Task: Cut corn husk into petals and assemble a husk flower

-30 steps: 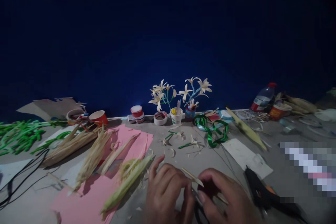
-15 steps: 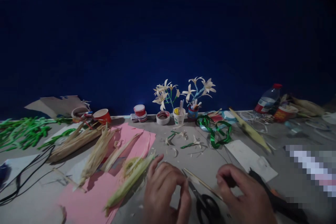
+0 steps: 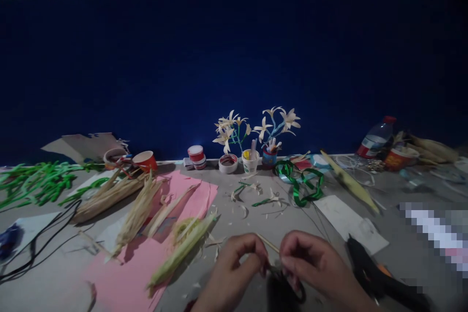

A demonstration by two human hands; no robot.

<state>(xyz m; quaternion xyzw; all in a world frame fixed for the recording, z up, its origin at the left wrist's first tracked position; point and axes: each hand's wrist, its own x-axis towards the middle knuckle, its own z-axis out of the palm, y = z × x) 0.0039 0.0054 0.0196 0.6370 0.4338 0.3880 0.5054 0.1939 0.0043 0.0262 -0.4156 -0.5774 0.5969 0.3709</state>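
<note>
My left hand (image 3: 237,268) and my right hand (image 3: 318,265) are close together at the front of the table, each with thumb and fingers pinched. Whatever they pinch is too small or too hidden to make out. Dark scissors (image 3: 300,293) lie beneath them, partly covered by the hands. Just behind my fingertips is a thin wooden stick (image 3: 268,242). Farther back lie two small white flowers on green stems, one flower (image 3: 272,198) right of the other flower (image 3: 241,189). A pale green corn husk (image 3: 183,256) rests left of my left hand.
A black glue gun (image 3: 380,273) lies right of my right hand, near a white card (image 3: 349,222). Green ribbon (image 3: 302,185), cups and white flower sprays (image 3: 280,124) stand or lie toward the back. Dry husks (image 3: 139,212) on pink paper (image 3: 120,278) and green stems (image 3: 40,180) occupy the left.
My hands have come together from apart, the right one moving left. Their fingers now meet over the scissors, in front of the stick. The view has shifted slightly.
</note>
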